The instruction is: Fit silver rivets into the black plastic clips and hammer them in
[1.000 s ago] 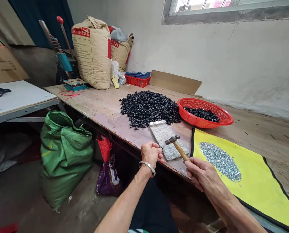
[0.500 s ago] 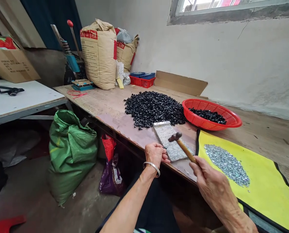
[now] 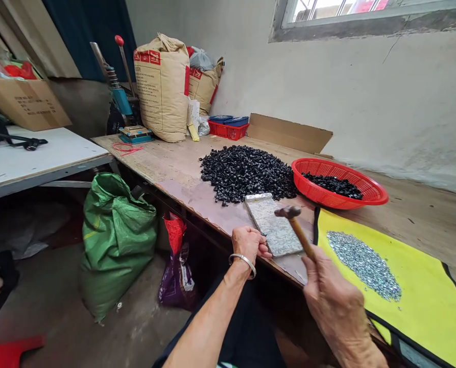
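Observation:
My right hand (image 3: 333, 291) grips the wooden handle of a hammer (image 3: 301, 236), its metal head raised above a grey stone slab (image 3: 276, 225). At the slab's near left edge, my left hand (image 3: 248, 243) is closed, fingertips pinched on a small dark piece (image 3: 264, 234) largely hidden by the fingers. Beyond the slab lies a heap of small black plastic pieces (image 3: 246, 171). To the right, shiny silvery bits (image 3: 365, 263) are spread on a yellow cloth (image 3: 423, 286) with black edging.
A red plastic basket (image 3: 371, 189) holds more black pieces. Farther back stand a large paper sack (image 3: 162, 92), a teal hand press (image 3: 122, 102) and a small red tray (image 3: 228, 130). A green woven sack (image 3: 116, 245) and purple bag (image 3: 176, 281) sit below the table's front edge.
The hammer head has risen slightly and turned a little, with my right hand shifting along with it. My left hand keeps its place by the slab. The whole view has shifted slightly.

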### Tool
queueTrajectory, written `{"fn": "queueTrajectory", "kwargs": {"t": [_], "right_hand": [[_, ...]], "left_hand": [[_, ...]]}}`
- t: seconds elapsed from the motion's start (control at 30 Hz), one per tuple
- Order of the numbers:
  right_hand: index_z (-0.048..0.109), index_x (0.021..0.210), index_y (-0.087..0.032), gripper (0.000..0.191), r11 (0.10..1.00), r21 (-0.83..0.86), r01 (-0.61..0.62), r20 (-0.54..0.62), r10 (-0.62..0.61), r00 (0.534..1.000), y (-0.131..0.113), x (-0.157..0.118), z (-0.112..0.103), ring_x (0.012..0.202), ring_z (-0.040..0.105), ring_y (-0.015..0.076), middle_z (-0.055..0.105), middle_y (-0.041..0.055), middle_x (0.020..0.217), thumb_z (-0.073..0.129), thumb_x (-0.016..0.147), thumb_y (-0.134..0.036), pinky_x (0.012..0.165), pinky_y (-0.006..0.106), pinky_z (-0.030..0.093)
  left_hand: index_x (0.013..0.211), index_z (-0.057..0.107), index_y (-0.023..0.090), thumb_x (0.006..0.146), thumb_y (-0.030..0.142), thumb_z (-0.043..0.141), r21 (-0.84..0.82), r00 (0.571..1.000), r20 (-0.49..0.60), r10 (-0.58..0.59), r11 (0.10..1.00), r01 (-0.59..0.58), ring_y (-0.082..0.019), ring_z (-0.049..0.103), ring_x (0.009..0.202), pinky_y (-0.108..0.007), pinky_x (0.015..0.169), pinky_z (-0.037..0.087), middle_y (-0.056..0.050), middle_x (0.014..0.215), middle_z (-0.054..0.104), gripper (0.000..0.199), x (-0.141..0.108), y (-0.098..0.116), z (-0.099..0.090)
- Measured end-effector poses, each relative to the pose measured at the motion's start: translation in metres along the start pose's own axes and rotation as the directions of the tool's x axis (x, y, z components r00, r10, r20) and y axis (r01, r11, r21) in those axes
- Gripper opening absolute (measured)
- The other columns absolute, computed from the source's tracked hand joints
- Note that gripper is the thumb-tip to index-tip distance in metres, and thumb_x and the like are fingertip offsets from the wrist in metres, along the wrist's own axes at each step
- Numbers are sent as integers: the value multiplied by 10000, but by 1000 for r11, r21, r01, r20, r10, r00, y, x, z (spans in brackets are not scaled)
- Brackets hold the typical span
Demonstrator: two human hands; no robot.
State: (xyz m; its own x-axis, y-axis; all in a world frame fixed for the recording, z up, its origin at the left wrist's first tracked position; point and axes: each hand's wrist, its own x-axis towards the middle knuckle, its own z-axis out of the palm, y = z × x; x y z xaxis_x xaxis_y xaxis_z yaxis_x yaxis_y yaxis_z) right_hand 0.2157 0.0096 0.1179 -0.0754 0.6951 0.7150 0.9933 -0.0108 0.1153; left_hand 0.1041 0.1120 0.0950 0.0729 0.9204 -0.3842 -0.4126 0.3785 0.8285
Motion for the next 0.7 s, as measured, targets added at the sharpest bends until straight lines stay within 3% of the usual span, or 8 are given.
{"fn": "queueTrajectory", "kwargs": {"t": [0.13,0.23,0.3,0.4,0.47,0.57,0.63,0.7], "right_hand": [[605,761,-159,256,997,-68,23,199,-9,980,-3,-2,5,342,498,135,576,10,487,386,889,-192,377,258,254],[610,995,-132,238,997,-43,-71,57,73,996,-3,-1,6,485,586,134,686,52,723,416,901,-232,439,234,337],[611,1014,-122,243,992,-52,-111,53,114,992,-3,-2,8,483,584,138,692,64,746,429,889,-221,436,240,332],[633,812,-154,196,991,-52,-123,314,133,940,-2,-4,13,382,517,142,629,37,564,440,837,-177,396,254,250],[630,812,-178,188,966,4,-259,414,234,880,2,-1,16,401,519,149,610,32,544,443,818,-205,411,249,260],[600,873,-191,206,785,239,-571,465,424,777,7,8,21,440,518,154,581,14,538,449,794,-307,443,255,345],[548,867,-192,222,599,410,-688,589,402,701,9,15,28,413,496,145,538,-17,518,433,784,-363,429,259,376],[511,832,-195,208,505,467,-726,686,312,658,11,19,35,383,484,142,504,-34,494,411,778,-369,402,258,381]], "left_hand": [[533,492,141,508,20,525,10,1000,-11,-10,1000,11,-110,459,277,-274,302,480,18,352,504,128,1,0,0],[536,486,143,514,20,523,13,1000,-15,-17,1000,17,-115,467,280,-274,304,480,14,355,508,130,1,1,0],[537,487,142,514,16,529,16,1000,-18,-19,1000,20,-113,468,280,-269,307,479,12,360,514,134,0,1,0],[542,486,142,510,12,539,18,999,-29,-22,1000,22,-112,471,281,-257,302,471,15,360,513,144,0,2,0],[545,479,146,508,13,542,9,999,-25,-21,1000,21,-108,469,285,-251,302,468,19,360,510,152,0,2,0],[546,472,147,502,19,547,-20,1000,20,-12,1000,13,-98,466,293,-251,315,478,19,369,513,155,-1,3,-2],[552,479,142,502,35,560,-43,998,70,-5,999,8,-95,464,298,-269,329,494,10,389,530,144,-4,4,-7],[566,494,134,506,55,581,-66,993,117,8,998,0,-94,474,313,-291,357,516,-2,421,556,132,-8,7,-18]]}}
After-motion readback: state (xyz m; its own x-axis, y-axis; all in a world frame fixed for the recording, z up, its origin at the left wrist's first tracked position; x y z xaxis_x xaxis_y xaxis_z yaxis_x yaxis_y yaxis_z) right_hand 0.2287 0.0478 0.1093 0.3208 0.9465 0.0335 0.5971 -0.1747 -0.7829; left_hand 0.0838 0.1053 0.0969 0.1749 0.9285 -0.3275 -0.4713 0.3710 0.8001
